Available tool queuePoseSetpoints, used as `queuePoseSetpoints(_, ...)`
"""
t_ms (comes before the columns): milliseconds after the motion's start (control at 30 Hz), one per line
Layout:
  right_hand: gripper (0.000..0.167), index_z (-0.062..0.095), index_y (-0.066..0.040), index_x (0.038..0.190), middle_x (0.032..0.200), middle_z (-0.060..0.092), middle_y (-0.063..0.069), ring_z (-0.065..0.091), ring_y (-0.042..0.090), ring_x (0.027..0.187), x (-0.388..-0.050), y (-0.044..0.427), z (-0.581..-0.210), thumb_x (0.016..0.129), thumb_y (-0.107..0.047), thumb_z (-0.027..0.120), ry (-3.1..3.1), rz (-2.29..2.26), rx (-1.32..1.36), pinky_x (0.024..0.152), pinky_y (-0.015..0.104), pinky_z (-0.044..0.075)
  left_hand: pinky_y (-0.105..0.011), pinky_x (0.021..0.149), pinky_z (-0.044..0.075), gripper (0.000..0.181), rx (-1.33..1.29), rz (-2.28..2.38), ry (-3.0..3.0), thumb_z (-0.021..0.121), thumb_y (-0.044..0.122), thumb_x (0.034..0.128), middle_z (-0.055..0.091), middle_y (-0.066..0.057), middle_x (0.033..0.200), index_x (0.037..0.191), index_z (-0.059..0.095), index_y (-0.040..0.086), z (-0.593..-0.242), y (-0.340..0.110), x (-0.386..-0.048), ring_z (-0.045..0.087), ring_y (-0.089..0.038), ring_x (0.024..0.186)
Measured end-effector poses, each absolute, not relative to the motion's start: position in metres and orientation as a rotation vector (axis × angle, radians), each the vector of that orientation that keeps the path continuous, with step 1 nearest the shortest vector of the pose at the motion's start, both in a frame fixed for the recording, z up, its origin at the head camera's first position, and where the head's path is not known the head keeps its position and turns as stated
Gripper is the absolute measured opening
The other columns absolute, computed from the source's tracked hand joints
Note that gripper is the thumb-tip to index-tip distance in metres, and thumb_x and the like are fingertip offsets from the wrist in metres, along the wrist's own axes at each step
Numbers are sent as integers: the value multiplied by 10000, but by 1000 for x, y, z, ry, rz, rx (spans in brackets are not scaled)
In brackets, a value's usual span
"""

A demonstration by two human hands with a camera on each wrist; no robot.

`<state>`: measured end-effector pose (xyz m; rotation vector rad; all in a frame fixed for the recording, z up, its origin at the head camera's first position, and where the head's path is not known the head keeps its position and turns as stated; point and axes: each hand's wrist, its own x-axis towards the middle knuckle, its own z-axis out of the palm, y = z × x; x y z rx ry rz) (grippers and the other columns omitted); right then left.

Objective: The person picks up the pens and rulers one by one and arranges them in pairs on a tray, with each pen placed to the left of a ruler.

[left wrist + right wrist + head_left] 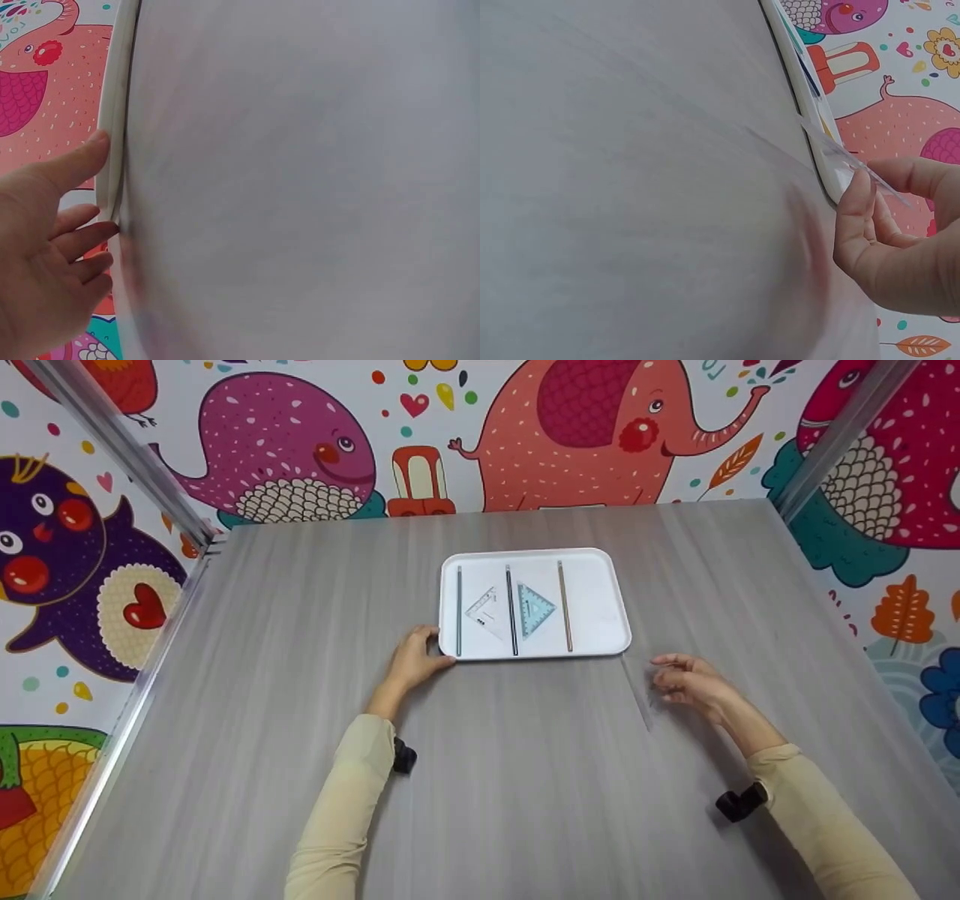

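Note:
A white rectangular tray (525, 556) lies on the grey table. On it are a grey-green pencil (459, 611), a black pencil (511, 611) and a brown pencil (565, 607). A clear set square (484, 611) and a blue-tinted set square (535, 610) lie between them. My left hand (415, 661) holds the tray's near-left corner, thumb at the near rim (112, 112) and fingers round the side. Off the near-right corner, my right hand (697, 686) pinches a thin clear plastic piece (844, 156) between thumb and index finger; its full outline is hard to see.
Grey tabletop (300, 607) surrounds the tray. Walls with cartoon animals (577, 442) and metal posts (120, 450) border the table at the back and sides. Small black wrist cameras (741, 802) are strapped to both forearms.

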<state>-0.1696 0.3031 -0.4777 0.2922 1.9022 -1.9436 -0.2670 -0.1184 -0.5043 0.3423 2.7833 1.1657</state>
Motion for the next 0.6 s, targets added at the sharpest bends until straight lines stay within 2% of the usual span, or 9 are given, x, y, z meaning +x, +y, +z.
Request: queuePoseSetpoints(600,223,465,-30,1075,772,576,-22,552,73,674,-188,283,-480,865,34,501,1859,-2066,358,579,195,496,-388,987,366,524,353,1189,2795,753,137,725,548,-200,1176,1159,545,-69,-505,-118,-267,492,-310,1123)
